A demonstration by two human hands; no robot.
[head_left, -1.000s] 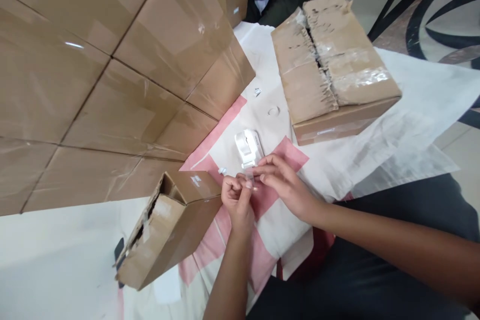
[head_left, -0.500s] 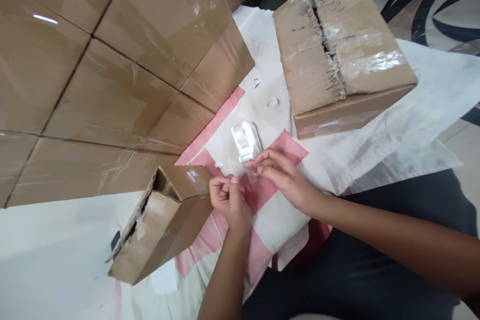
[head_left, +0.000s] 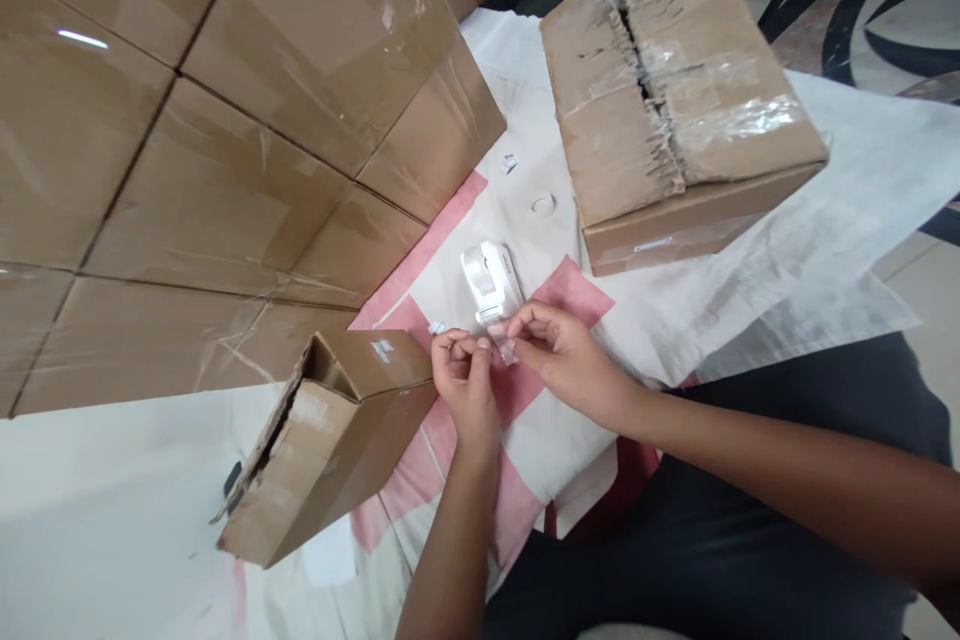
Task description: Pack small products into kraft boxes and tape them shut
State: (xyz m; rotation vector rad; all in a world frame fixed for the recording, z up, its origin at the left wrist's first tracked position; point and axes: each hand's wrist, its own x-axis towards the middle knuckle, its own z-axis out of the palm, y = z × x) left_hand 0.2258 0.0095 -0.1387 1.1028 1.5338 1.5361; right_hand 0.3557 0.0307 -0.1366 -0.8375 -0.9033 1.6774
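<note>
A small white tape dispenser point(head_left: 507, 272) lies on the cloth just beyond my fingertips. From its front edge a short strip of clear tape point(head_left: 505, 350) hangs toward me. My right hand point(head_left: 574, 365) is closed in a loose pinch, thumb and fingertips on the right side of that strip. Left of the strip, my left hand point(head_left: 465, 385) has curled fingers and its thumb pressed to the index finger. Whatever sits in that pinch is too small to make out. A scrap of white paper point(head_left: 436, 328) lies beside my left fingers.
Stacked taped cartons point(head_left: 247, 170) form a wall at the left. A narrow, torn-edged carton point(head_left: 352, 450) stands by my left forearm. A larger worn carton point(head_left: 697, 100) sits at the right back. A ring point(head_left: 543, 205) and another scrap point(head_left: 511, 163) lie on the pink-and-white cloth point(head_left: 517, 80).
My right thumb and fingers have closed together at the tape strip. My left hand has shifted slightly right and up, closer to the strip. The strip now shows more clearly below the dispenser.
</note>
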